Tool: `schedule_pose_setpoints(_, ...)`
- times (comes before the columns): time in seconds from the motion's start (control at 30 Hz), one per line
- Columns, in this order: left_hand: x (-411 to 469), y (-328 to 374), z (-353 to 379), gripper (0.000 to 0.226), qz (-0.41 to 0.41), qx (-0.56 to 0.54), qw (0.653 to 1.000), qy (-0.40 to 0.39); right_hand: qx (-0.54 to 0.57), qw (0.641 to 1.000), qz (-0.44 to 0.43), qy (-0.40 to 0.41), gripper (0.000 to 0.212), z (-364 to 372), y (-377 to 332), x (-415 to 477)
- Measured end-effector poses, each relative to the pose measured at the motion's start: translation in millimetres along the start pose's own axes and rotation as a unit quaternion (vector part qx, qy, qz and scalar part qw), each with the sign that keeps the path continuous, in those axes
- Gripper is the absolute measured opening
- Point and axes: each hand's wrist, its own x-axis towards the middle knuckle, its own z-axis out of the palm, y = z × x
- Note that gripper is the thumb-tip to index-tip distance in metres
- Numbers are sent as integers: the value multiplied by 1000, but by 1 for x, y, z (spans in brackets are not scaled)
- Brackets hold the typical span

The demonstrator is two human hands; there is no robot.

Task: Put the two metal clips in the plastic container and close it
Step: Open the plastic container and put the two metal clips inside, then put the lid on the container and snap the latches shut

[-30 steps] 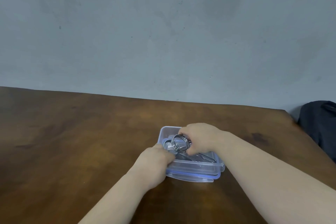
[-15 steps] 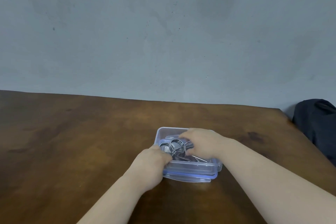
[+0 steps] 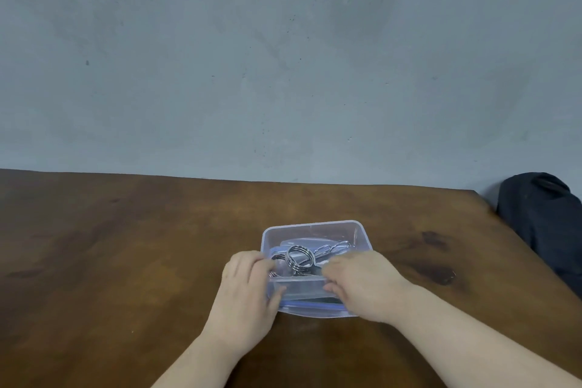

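clear plastic container (image 3: 315,230) seen lower centre of the frame, resting on the brown wooden counter (image 3: 126,246), open at the top. metal clips (image 3: 302,257) lying inside it: a coiled spring ring of wire toward the left of the interior, long wire arms reaching up and right toward the far wall; where one clip ended and the other began not clear. blue-rimmed lid (image 3: 311,305) under the container, its near edge poking out below the front wall, touching the counter.

left hand (image 3: 248,293) pressed against the container's near left corner, fingers curled over the left rim and thumb on the front wall, closed on the container. right hand (image 3: 365,283) laid over the near right corner, fingers bent across the front rim toward the centre, also clasping the container. both forearms entering from the bottom edge of the frame.

dark bag (image 3: 544,230) at the right edge of the frame, beyond the counter's corner. blue-grey wall (image 3: 283,57) filling the upper half, speckled with small dark marks.
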Motion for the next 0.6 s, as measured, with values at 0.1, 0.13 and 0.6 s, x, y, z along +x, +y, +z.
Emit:
schedule_pose_setpoints(0.1,-12,-4,6,47,-23,-32,999,8,2,999,17,32,19,-13,5,-2)
schedule_pose_setpoints(0.13,-14,-6,9,42,-33,-27,999,-18,6,999,25,39,19,-17,8,-3)
schedule_pose_setpoints(0.6,-19,-3,-8,11,119,17,982,-149,24,995,77,63,26,-35,32,4)
